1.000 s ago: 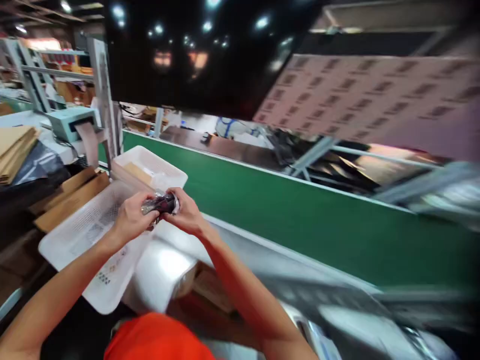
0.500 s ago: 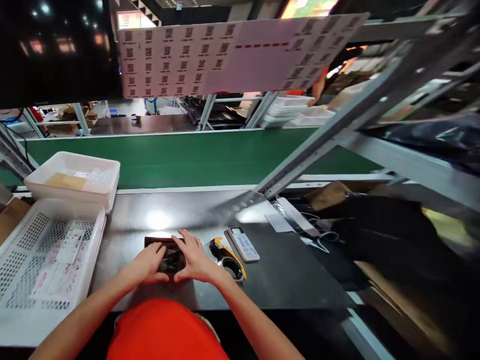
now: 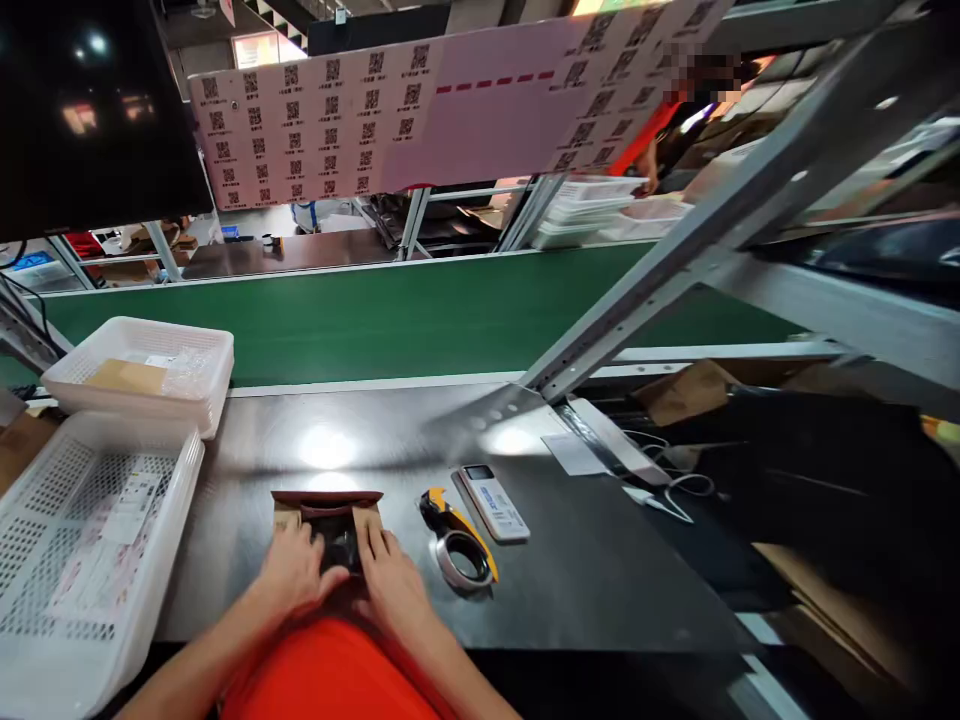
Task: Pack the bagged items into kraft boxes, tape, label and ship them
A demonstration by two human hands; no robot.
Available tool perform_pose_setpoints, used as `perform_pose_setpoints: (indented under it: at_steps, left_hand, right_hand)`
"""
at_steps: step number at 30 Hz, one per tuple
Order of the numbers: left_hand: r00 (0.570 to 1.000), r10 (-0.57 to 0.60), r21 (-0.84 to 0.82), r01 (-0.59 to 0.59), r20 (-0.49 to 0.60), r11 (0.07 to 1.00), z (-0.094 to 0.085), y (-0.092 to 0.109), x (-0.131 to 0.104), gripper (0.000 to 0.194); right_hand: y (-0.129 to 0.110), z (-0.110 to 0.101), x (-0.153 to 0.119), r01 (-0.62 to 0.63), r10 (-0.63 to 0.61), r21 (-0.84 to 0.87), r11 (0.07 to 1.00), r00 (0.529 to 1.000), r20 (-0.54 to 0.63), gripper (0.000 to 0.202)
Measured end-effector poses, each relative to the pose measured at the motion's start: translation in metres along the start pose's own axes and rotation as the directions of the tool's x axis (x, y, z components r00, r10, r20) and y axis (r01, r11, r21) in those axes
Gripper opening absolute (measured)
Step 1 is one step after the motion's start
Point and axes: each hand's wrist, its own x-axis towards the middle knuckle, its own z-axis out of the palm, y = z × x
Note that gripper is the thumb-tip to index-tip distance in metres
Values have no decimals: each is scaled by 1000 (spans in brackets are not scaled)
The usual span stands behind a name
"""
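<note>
A small brown cardboard box (image 3: 326,497) lies on the metal table close to my body, its top open and its flaps raised. Inside it is something black and shiny (image 3: 340,548), partly covered by my fingers. My left hand (image 3: 296,565) grips the left side of the box, fingers on the flap and thumb over the opening. On the opposite side, my right hand (image 3: 391,580) holds the right flap and wall with its fingers pressed together. To the right of the box are a yellow tape dispenser (image 3: 463,545) and a phone (image 3: 495,503).
White plastic baskets (image 3: 176,540) stand at the left, with papers and packets in them. A green conveyor belt (image 3: 375,315) runs behind the table (image 3: 600,570). A metal strut (image 3: 637,290) slants up at the right, near white cables (image 3: 679,485) and dark material (image 3: 825,480).
The box has come nearer to my body. Its side flaps now show under my fingers, and my hands have moved to its sides. The view has shifted slightly.
</note>
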Motion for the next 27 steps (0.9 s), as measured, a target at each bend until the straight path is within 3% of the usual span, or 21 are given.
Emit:
perform_pose_setpoints:
  at_steps: [2,4,7,9,10,12,14,15,17,20,24,25,27]
  left_hand:
    - [998,56,25,-55,-30,998,1,-11,10,65]
    - [971,178,30,-176,-159,984,9,-29,21,62]
    - [834,307,136,-276,-458,952,27,-49,35,65]
    - [759,280,209,-191,-588,959,39,-54,38,79]
    - [751,248,221,-138,-613,965,44,-55,37,85]
    - [779,200,217,-84,-594,973,54,-55,29,81]
    - [809,215,225,-105,-547,969,62,-56,16,62]
    - [821,235,237,-126,-521,963,65,-57,8,53]
    - [840,283,266,-173,-462,948,69,-60,-6,46]
    - [876,294,283,-193,-381,940,70,-64,-18,52]
    - [864,314,278,-214,-394,936,68,-67,-20,60]
    - [855,323,272,-224,-405,936,68,-70,-20,60]
    - [844,349,245,-268,-407,932,65,-78,-19,61]
  right_hand:
    - [4,-12,15,33,-31,-63,997,999,28,86]
    - [16,-20,31,60,-60,3,998,998,24,60]
    - [39,-11,44,66,-52,208,976,996,-73,38]
    - [50,9,41,69,-1,307,949,976,-217,47]
    - [53,22,37,70,36,328,942,951,-308,54]
    - [54,45,27,84,86,307,948,861,-501,65]
    - [49,60,19,104,33,189,976,795,-606,68]
    - [46,64,16,128,-39,108,986,803,-595,66]
    - [40,64,14,200,-186,-21,980,863,-469,61]
    - [40,57,18,252,-260,-65,966,933,-249,61]
    - [68,39,19,334,-330,2,942,930,-160,65]
    - [80,34,18,278,-266,37,960,945,-192,61]
    - [110,21,14,-19,52,122,992,960,-276,55]
